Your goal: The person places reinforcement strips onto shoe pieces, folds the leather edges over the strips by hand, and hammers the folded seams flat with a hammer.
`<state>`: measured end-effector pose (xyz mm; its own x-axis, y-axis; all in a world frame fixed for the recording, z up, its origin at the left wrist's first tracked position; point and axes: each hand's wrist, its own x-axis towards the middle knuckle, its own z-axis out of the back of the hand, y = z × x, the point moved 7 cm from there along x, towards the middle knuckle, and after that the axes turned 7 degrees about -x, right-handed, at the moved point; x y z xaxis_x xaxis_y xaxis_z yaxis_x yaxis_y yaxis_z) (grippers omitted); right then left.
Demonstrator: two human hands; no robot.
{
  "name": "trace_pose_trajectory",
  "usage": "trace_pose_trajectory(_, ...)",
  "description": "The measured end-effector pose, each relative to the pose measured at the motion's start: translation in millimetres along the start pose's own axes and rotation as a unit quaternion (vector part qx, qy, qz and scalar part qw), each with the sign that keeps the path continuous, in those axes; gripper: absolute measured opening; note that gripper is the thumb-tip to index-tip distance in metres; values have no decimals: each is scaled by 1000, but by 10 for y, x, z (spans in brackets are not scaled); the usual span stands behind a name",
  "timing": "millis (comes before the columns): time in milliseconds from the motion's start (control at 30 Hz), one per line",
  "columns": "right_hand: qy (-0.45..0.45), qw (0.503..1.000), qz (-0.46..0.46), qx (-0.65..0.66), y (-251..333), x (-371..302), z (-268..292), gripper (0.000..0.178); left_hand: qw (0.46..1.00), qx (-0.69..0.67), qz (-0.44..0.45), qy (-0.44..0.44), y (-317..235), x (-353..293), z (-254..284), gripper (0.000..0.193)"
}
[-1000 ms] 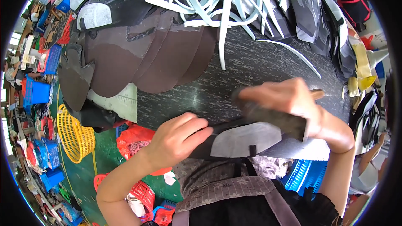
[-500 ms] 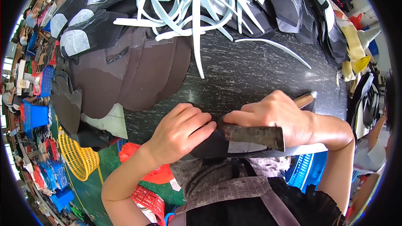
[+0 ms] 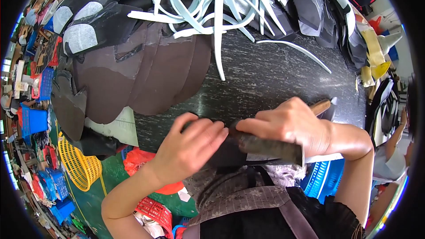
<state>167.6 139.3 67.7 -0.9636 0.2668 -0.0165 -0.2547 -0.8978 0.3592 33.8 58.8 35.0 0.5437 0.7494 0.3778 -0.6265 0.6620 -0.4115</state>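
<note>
My left hand [image 3: 192,144] has its fingers curled down at the near edge of the black table, pinching or pressing a black sheet piece [image 3: 221,157] there. The piece is mostly covered by both hands. Just to its right is my right hand [image 3: 283,121], closed, with the index finger stretched toward the left fingertips. A flat, worn metal blade [image 3: 274,148] sticks out below this hand, which grips it; motion blurs it a little. Behind the right wrist lies a wooden handle [image 3: 319,107] with a metal end; whether it joins the blade is hidden.
White foam-like strips [image 3: 219,40] lie heaped at the far side. Overlapping dark brown pieces [image 3: 150,79] spread at left, black pieces with white patches [image 3: 82,37] behind. More black pieces stack far right. Below the table stand a yellow basket [image 3: 79,163] and a blue basket [image 3: 323,179].
My left hand has shifted slightly, its index finger lifting away from the others. The blade under my right hand has moved slightly right and down. The view has turned a little.
</note>
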Motion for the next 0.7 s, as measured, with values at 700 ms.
trace_pose_trajectory(700, -49, 997, 35, -39, 117, 194, -53, 20, 992, 122, -11, -36, -169, -235, 12, 42)
